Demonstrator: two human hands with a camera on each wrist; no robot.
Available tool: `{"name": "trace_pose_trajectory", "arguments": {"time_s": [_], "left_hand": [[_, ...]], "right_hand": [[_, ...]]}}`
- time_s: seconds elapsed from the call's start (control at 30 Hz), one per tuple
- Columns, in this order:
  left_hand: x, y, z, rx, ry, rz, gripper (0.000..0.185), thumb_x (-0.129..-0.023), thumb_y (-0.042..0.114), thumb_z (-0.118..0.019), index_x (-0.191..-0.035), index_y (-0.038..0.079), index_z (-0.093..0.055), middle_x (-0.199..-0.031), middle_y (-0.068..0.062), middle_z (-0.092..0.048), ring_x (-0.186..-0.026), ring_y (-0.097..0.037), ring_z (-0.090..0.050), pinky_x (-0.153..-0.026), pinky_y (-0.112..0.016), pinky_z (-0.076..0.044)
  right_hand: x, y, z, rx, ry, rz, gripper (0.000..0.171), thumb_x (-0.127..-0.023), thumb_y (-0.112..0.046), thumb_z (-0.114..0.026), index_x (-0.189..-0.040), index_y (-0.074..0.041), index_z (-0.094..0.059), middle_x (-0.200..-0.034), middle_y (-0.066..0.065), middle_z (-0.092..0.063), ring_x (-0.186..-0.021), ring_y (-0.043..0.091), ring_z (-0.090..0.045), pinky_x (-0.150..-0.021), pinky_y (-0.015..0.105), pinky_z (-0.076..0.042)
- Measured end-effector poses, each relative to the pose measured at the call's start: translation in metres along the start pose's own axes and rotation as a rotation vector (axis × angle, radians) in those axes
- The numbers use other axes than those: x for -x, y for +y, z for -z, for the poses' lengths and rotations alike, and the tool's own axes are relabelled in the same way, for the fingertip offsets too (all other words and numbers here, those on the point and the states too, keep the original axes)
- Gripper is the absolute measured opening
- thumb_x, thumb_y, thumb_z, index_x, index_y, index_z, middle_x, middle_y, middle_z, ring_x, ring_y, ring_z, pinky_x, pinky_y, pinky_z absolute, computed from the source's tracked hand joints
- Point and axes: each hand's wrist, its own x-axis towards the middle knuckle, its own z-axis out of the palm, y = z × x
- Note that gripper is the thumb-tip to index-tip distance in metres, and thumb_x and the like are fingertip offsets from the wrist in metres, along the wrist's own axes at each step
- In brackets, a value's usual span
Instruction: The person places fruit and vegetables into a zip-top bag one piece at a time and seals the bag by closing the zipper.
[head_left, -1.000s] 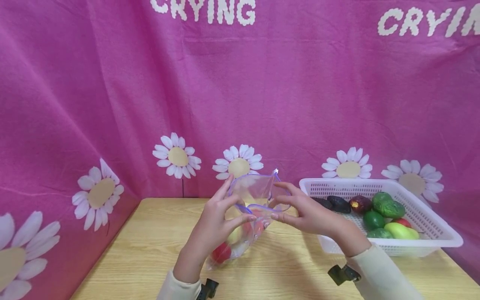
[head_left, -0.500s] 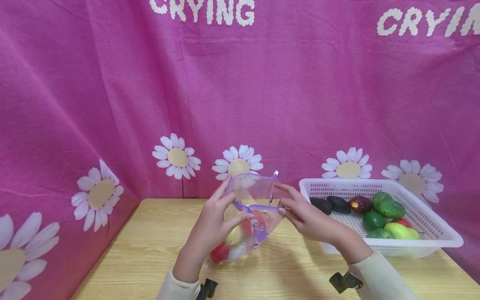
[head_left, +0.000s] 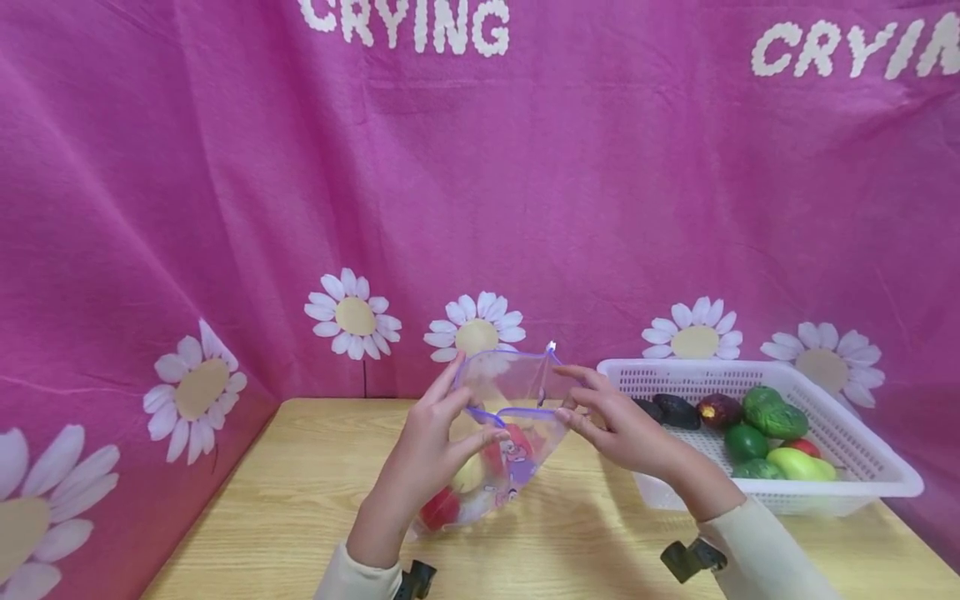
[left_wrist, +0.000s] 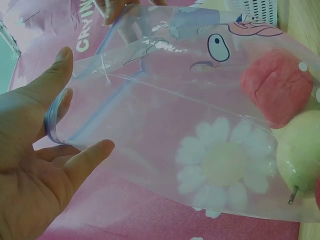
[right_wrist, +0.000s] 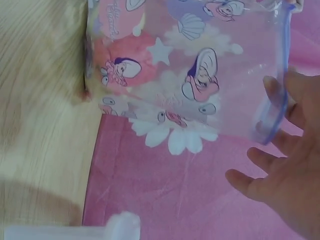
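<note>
Magenta daisy-printed cloth backdrop (head_left: 480, 183) behind a pale wood-grain tabletop (head_left: 315, 467), with a white perforated plastic basket (head_left: 810, 500) of green and dark produce (head_left: 776, 419) at the right.

Between the two hands is a clear plastic bag with cartoon print (head_left: 525, 454), its body slanting down beneath the left one. The left hand (head_left: 429, 432), fingers spread and partly bent, holds the left of the blue-purple rim (head_left: 528, 412); the right hand (head_left: 618, 423), half-closed, pinches its right side, apparently so the mouth stands wide. A pale green pear (left_wrist: 302, 152) and wrinkled red fruit (left_wrist: 277, 87) sit low inside, probably weighting the bag's bottom.
</note>
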Motion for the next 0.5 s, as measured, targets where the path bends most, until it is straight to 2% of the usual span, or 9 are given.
{"name": "trace_pose_trajectory", "arguments": {"time_s": [0.07, 0.13, 0.23, 0.3, 0.33, 0.4, 0.5], "left_hand": [[0.0, 0.0, -0.001, 0.0, -0.002, -0.002, 0.031, -0.08, 0.02, -0.087, -0.082, 0.007, -0.06, -0.16, -0.019, -0.037, -0.138, -0.04, -0.048, -0.064, -0.03, -0.054], [0.0, 0.0, -0.002, 0.002, -0.004, -0.004, 0.03, -0.08, 0.02, -0.087, -0.081, 0.007, -0.059, -0.16, -0.019, -0.037, -0.141, -0.039, -0.045, -0.066, -0.03, -0.055], [-0.002, 0.001, -0.002, 0.013, -0.016, 0.001, 0.029, -0.08, 0.02, -0.087, -0.083, 0.008, -0.061, -0.16, -0.016, -0.037, -0.146, -0.037, -0.037, -0.085, -0.034, -0.06], [-0.002, 0.002, -0.003, 0.014, -0.021, 0.005, 0.027, -0.08, 0.02, -0.087, -0.084, 0.009, -0.062, -0.161, -0.013, -0.037, -0.148, -0.035, -0.035, -0.099, -0.041, -0.054], [-0.003, 0.002, -0.002, 0.011, -0.021, 0.002, 0.027, -0.081, 0.02, -0.087, -0.084, 0.01, -0.063, -0.161, -0.013, -0.037, -0.148, -0.035, -0.035, -0.102, -0.043, -0.051], [-0.004, 0.002, -0.003, 0.004, -0.021, -0.009, 0.026, -0.08, 0.02, -0.087, -0.084, 0.01, -0.063, -0.161, -0.012, -0.038, -0.148, -0.034, -0.036, -0.106, -0.045, -0.046], [-0.004, 0.001, -0.003, -0.006, -0.013, -0.034, 0.027, -0.079, 0.019, -0.088, -0.083, 0.01, -0.063, -0.16, -0.013, -0.039, -0.147, -0.035, -0.038, -0.107, -0.046, -0.046]], "right_hand": [[0.003, 0.002, 0.005, -0.002, 0.034, -0.009, 0.011, -0.102, -0.011, -0.06, -0.094, -0.015, -0.065, -0.148, 0.02, -0.049, -0.134, 0.043, -0.047, -0.104, 0.064, -0.04], [0.008, 0.004, 0.014, 0.011, 0.065, -0.006, 0.01, -0.103, -0.009, -0.058, -0.1, -0.015, -0.066, -0.147, 0.017, -0.051, -0.132, 0.04, -0.05, -0.103, 0.061, -0.042], [0.017, 0.01, 0.035, 0.082, 0.085, -0.007, 0.014, -0.103, -0.007, -0.057, -0.108, -0.014, -0.068, -0.142, 0.014, -0.055, -0.126, 0.036, -0.056, -0.099, 0.054, -0.045], [0.025, 0.018, 0.051, 0.138, 0.084, -0.037, 0.017, -0.103, -0.006, -0.056, -0.112, -0.011, -0.069, -0.134, 0.013, -0.061, -0.123, 0.035, -0.058, -0.098, 0.052, -0.045], [0.03, 0.023, 0.059, 0.179, 0.079, -0.058, 0.018, -0.103, -0.006, -0.056, -0.114, -0.009, -0.069, -0.129, 0.012, -0.065, -0.119, 0.033, -0.061, -0.097, 0.051, -0.046], [0.04, 0.037, 0.072, 0.244, 0.042, -0.132, 0.018, -0.103, -0.006, -0.056, -0.113, -0.006, -0.07, -0.11, 0.008, -0.07, -0.102, 0.026, -0.066, -0.089, 0.048, -0.05], [0.057, 0.061, 0.086, 0.333, -0.057, -0.284, 0.014, -0.102, -0.009, -0.058, -0.094, -0.006, -0.069, -0.081, 0.001, -0.064, -0.074, 0.017, -0.058, -0.069, 0.041, -0.049]]}}
